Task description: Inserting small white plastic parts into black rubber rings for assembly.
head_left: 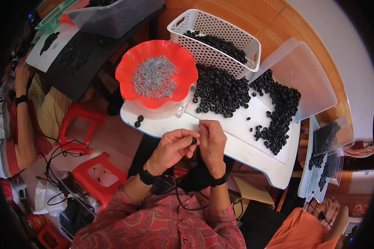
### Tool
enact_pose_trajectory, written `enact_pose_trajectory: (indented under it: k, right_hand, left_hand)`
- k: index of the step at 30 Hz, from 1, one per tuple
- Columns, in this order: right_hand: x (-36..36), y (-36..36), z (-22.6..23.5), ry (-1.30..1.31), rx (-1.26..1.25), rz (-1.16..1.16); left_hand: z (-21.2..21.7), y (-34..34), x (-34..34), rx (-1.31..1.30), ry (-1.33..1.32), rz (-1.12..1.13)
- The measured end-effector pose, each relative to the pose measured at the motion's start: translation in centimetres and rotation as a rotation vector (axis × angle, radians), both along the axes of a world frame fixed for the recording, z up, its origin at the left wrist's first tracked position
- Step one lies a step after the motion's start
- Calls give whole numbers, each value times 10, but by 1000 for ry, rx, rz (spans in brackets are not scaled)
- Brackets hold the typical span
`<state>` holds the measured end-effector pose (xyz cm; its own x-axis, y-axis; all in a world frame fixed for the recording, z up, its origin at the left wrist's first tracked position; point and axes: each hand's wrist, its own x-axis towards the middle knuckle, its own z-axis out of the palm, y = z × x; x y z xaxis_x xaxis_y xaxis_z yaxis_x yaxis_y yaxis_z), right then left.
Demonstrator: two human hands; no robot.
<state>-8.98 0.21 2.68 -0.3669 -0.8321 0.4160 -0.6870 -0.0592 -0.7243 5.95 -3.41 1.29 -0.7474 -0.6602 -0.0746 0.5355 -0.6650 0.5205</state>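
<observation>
My left hand [174, 148] pinches a small round black part [194, 140] between thumb and fingers, just off the table's near edge. Right beside it, my right hand [212, 143] has thumb and fingertips pressed together; whatever they hold is hidden or too small to name. Beyond the hands, a wavy-rimmed red bowl [124, 79] carries a heap of tiny silvery pieces [155, 76]. To its right spreads a large pile of black ring-shaped parts [222, 89]. Two loose black rings [139, 121] lie near the table's left edge.
A white perforated basket [214, 45] with black parts stands at the back of the white table [241, 151]. More black parts [280, 112] lie by a tilted clear plastic bin [316, 79]. Red stools [99, 174] and cables are at left; a co-worker's arm [23, 112] shows far left.
</observation>
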Motion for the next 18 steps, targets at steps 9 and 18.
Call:
enact_pose_trajectory:
  k: [9,18]
  right_hand:
    - [-3,44,18,-556,29,-31]
    - [-7,56,37,-305,71,18]
  left_hand:
    - [-7,2,-20,28,-22,10]
    - [-6,6,-27,-36,-67,7]
